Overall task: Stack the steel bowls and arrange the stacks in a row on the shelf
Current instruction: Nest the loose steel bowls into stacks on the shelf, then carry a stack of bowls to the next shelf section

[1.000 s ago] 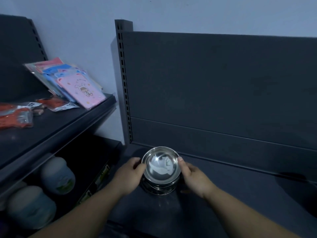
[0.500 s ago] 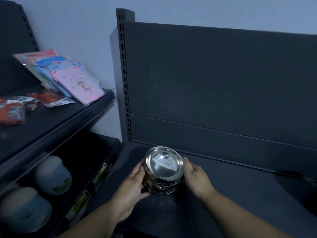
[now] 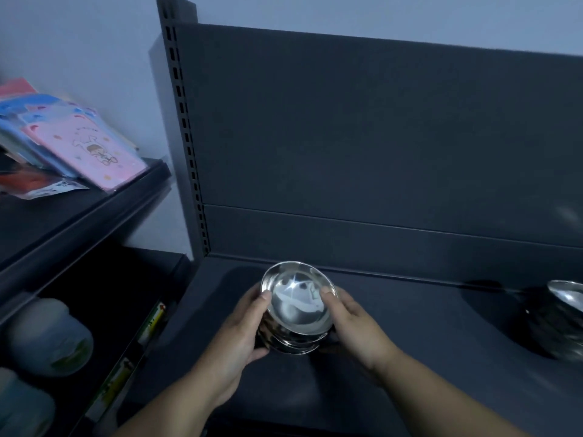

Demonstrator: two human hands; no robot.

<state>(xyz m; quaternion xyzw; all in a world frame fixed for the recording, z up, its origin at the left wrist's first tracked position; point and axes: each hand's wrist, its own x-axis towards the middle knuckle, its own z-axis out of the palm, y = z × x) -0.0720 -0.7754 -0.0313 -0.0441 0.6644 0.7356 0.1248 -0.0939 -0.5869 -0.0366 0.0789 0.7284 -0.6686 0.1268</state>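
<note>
Tilted toward the viewer since a second ago, when it sat level: stack of steel bowls [image 3: 298, 305], mouth of the top bowl now turned up and forward. Whether its base is lifted off the shelf [image 3: 410, 357] or only tipped on it cannot be told.

Location: left rear part of the shelf, near the back panel [image 3: 378, 152] and the slotted upright [image 3: 183, 137].

Hold: the stack is clasped from both sides. The left hand [image 3: 243, 335] is curled round the left wall, thumb laid on the rim. The right hand [image 3: 353, 326] is wrapped round the right wall, thumb likewise on the rim. Both hands are equally near.

Governing relation: a second stack of bowls [image 3: 564, 310], newly brought into view at the right edge, is stood on the same shelf well apart from the held one, on the right hand's side. A row is judged to be formed along the back panel, so the held stack is probably to be levelled and set down in line with that neighbour.

Surroundings: on the adjoining unit to the left, a pink packet [image 3: 91, 149] is leaned against others; pale jars [image 3: 50, 335] are kept on the tier below.
</note>
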